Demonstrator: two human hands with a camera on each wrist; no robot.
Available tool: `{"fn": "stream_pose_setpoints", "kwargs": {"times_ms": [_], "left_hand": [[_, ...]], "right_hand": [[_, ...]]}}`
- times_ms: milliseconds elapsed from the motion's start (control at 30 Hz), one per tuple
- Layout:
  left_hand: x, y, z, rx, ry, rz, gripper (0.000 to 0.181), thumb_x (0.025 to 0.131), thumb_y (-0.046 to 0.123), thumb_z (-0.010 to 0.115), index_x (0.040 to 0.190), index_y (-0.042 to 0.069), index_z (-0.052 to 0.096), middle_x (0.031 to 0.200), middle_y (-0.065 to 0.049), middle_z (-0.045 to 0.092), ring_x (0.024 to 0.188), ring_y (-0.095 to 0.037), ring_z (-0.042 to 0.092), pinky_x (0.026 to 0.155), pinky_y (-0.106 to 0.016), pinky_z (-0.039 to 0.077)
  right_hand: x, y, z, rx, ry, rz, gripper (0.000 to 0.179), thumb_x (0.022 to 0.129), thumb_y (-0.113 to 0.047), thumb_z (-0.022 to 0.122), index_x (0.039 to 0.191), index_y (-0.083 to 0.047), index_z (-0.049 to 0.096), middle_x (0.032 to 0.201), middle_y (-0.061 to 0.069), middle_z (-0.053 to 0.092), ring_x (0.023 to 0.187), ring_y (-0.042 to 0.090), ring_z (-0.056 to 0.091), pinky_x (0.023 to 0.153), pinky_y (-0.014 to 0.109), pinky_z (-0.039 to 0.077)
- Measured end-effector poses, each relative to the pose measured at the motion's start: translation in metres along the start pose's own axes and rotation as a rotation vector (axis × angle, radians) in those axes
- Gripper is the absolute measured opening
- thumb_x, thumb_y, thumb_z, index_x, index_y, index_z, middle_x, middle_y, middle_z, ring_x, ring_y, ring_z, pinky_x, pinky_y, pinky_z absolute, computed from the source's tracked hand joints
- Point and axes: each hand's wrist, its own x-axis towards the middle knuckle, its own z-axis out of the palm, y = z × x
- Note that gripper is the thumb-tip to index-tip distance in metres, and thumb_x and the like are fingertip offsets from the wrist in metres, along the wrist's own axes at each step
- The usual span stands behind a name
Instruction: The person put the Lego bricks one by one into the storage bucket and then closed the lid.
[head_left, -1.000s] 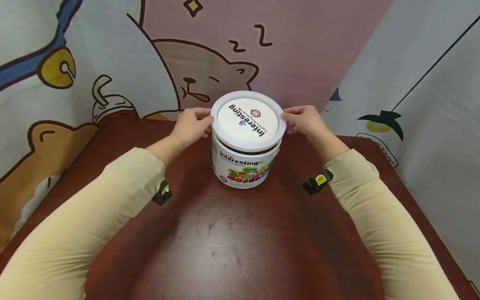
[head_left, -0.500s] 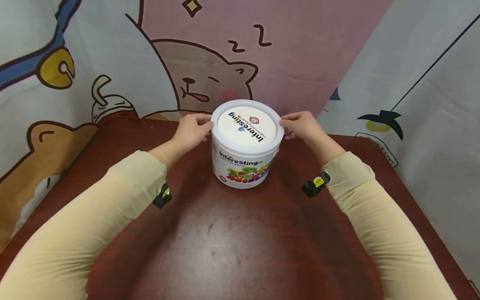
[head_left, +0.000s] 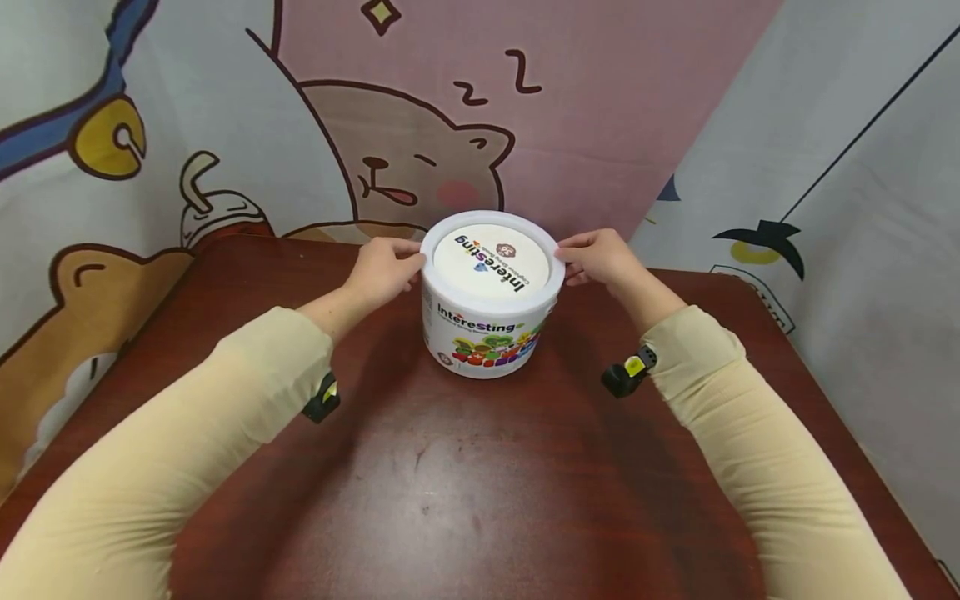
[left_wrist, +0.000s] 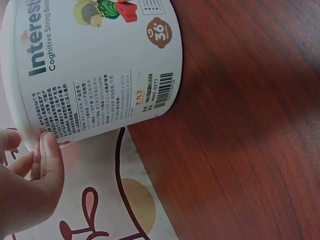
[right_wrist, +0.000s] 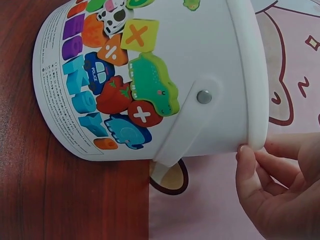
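Note:
A white plastic bucket [head_left: 483,342] printed with colourful bead pictures stands upright on the table. Its white round lid [head_left: 491,260], marked "Interesting", sits level on top, with no gap showing below its rim. On the left side, my left hand [head_left: 381,271] pinches the lid's rim between thumb and fingers. Opposite it, my right hand [head_left: 603,262] pinches the rim the same way; the right wrist view shows the thumb [right_wrist: 246,162] at the rim's lower edge. A white handle [right_wrist: 185,125] hangs down the bucket's side there. The bucket's far side is hidden.
The dark red-brown wooden table [head_left: 435,500] runs from the bucket toward me. Behind it hangs a cloth [head_left: 615,100] with cartoon animals, close to the table's back edge. Small black wrist cameras [head_left: 628,373] hang under both sleeves.
Both hands have moved down with the lid. The dark gap between lid and bucket seen a second ago has closed. The bucket has stayed in place.

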Motion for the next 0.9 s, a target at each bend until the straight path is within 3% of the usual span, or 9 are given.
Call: {"fn": "stream_pose_setpoints", "kwargs": {"times_ms": [233,500,900], "left_hand": [[0.0016,0.0006,-0.0006,0.019,0.007,0.007,0.037,0.094,0.019,0.048,0.124,0.001,0.059,0.092,-0.018,0.066,0.074,-0.021,0.062,0.060,-0.018,0.047],[0.0038,0.0019,-0.0028,0.049,-0.015,-0.025,0.037,0.095,0.020,0.048,0.125,0.001,0.059,0.091,-0.015,0.066,0.074,-0.015,0.058,0.064,-0.021,0.047],[0.0050,0.0007,-0.0042,0.048,-0.039,-0.042,0.037,0.095,0.020,0.050,0.124,0.000,0.059,0.096,-0.018,0.066,0.081,-0.023,0.063,0.076,-0.033,0.056]], "right_hand": [[0.0029,0.0022,-0.0013,0.037,-0.005,0.008,0.037,0.093,-0.016,0.057,0.121,0.008,0.056,0.086,0.008,0.063,0.057,0.005,0.059,0.057,0.021,0.055],[0.0058,0.0040,-0.0028,0.112,-0.068,0.060,0.038,0.092,-0.014,0.059,0.122,0.008,0.054,0.070,-0.003,0.061,0.056,0.006,0.059,0.058,0.021,0.056],[0.0025,0.0000,-0.0029,0.129,-0.096,0.081,0.040,0.092,-0.013,0.058,0.125,0.008,0.052,0.067,-0.005,0.060,0.055,0.006,0.059,0.058,0.021,0.056]]}}
